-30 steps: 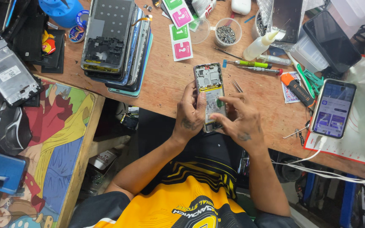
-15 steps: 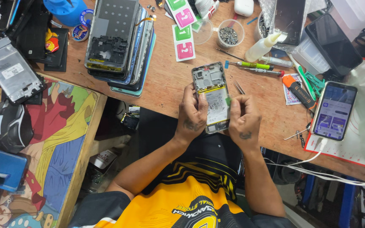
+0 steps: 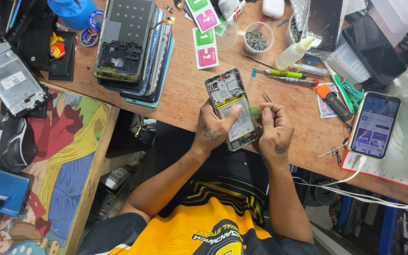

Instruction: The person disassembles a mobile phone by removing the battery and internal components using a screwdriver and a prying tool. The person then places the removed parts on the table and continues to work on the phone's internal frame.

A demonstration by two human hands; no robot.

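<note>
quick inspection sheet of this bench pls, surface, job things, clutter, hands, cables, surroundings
surface: wooden bench, crowded.
job's things: opened phone with its back off; small green tab at its right edge.
clutter: stack of phone frames, screw cup, squeeze bottle, screwdrivers, tweezers, lit phone.
grippers: left hand has its grip on the opened phone; right hand pinches the green tab.
cables: white cable runs from the lit phone.
surroundings: colourful side table at left, holding parts.

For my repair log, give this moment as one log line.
left hand: holds opened phone, thumb on battery | right hand: pinches small green tab at phone's edge | tweezers: on bench
</note>
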